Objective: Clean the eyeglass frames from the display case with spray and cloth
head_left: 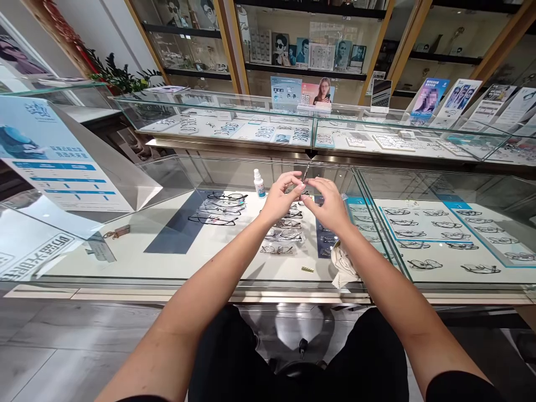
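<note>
Mid-adjustment: left hand (281, 196) and right hand (330, 204) pinched together on thin glasses (305, 177), above glass counter (176, 167), right of spray bottle (259, 184); steady fingertip pressure probably needed next

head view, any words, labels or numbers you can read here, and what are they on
None can be read for certain.
Blue-and-white poster on the glass counter: print blurred.
Large characters on the sign at far left: upside down, unreadable.
Spray bottle label: too small.
Brochures at upper right: too small.
</note>
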A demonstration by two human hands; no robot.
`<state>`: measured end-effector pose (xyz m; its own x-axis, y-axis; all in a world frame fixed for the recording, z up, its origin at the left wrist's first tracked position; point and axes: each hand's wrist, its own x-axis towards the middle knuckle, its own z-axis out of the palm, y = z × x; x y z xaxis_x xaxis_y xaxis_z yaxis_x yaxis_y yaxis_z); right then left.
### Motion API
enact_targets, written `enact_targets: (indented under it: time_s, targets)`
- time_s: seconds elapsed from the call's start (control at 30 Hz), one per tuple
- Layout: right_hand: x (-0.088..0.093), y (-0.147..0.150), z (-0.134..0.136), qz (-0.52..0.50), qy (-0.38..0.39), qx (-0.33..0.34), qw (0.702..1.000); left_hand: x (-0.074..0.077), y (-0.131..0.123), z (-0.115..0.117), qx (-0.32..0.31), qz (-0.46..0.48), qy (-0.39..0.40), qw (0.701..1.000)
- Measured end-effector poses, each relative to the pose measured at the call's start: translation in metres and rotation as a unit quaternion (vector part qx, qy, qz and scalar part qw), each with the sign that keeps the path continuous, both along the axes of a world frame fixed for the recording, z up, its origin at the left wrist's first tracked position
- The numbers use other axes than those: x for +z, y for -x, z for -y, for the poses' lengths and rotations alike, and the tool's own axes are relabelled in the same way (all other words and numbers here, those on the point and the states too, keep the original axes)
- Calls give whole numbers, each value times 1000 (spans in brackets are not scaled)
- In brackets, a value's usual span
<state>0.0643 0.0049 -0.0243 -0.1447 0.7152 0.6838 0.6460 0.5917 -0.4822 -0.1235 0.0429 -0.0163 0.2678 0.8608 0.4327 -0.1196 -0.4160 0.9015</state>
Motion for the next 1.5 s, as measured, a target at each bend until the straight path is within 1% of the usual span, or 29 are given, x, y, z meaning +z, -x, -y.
enact_targets:
  time_s: [0.1, 0.17, 0.23, 0.3, 0.4, 0.47, 0.5, 0.53, 0.6, 0.63, 0.7, 0.73, 0.8, 0.87, 0.93, 1.03, 1.17, 1.3, 1.33, 1.4, 1.43, 1.5]
  targets:
    - [-5, 3, -1, -2, 1, 19, 1000, 3, 0, 3, -20, 3, 25, 999]
    - [-7, 3, -2, -7, 1, 21, 1000, 4, 0, 5, -35, 3, 41, 999]
    - [-7, 4, -2, -8, 2, 17, 1000, 4, 0, 5, -43, 0, 39, 998]
    - [-6, 3, -1, -6, 0, 13, 1000, 3, 0, 4, -32, -13, 7, 999]
    - [-3, 3, 1, -17, -12, 14, 1000, 3, 2, 2, 10, -53, -72, 996]
    - [-2, 2, 2, -27, -20, 21, 999, 5, 5, 1, 59, -81, -124, 987]
    - [-1, 1, 2, -31, -21, 23, 999, 6, 7, 1, 96, -93, -149, 980]
    - [0, 0, 2, -33, -19, 24, 999, 7, 10, -1, 143, -104, -172, 969]
    - [0, -1, 2, -35, -12, 22, 999, 9, 17, -6, 257, -125, -199, 937]
    - [0, -1, 2, -36, -10, 21, 999, 9, 21, -9, 313, -137, -196, 919]
    - [0, -2, 2, -38, -6, 19, 999, 8, 29, -18, 402, -160, -158, 887]
    - [0, -2, 2, -41, -5, 19, 999, 6, 32, -24, 431, -172, -129, 876]
    - [0, -3, 1, -47, -2, 16, 999, 1, 38, -34, 456, -196, -68, 866]
    - [-1, -4, 1, -52, -1, 13, 999, -4, 42, -43, 447, -217, -14, 868]
    - [-2, -4, 0, -54, 4, 11, 998, -9, 45, -50, 425, -232, 32, 874]
    - [-2, -4, -1, -57, 12, 11, 998, -15, 48, -57, 395, -245, 84, 881]
    - [-2, -4, -1, -63, 13, 14, 998, -20, 52, -62, 364, -249, 132, 888]
    - [-2, -4, 0, -70, 13, 15, 997, -19, 53, -61, 358, -243, 144, 890]
    - [-2, -4, 0, -72, 11, 14, 997, -18, 52, -60, 357, -231, 141, 894]
    - [-1, -4, -1, -76, 6, 12, 997, -13, 49, -57, 333, -177, 126, 918]
    - [0, -4, -1, -78, 4, 11, 997, -9, 47, -55, 307, -133, 118, 935]
    - [1, -4, 0, -84, 1, 10, 996, -1, 41, -49, 225, -30, 116, 967]
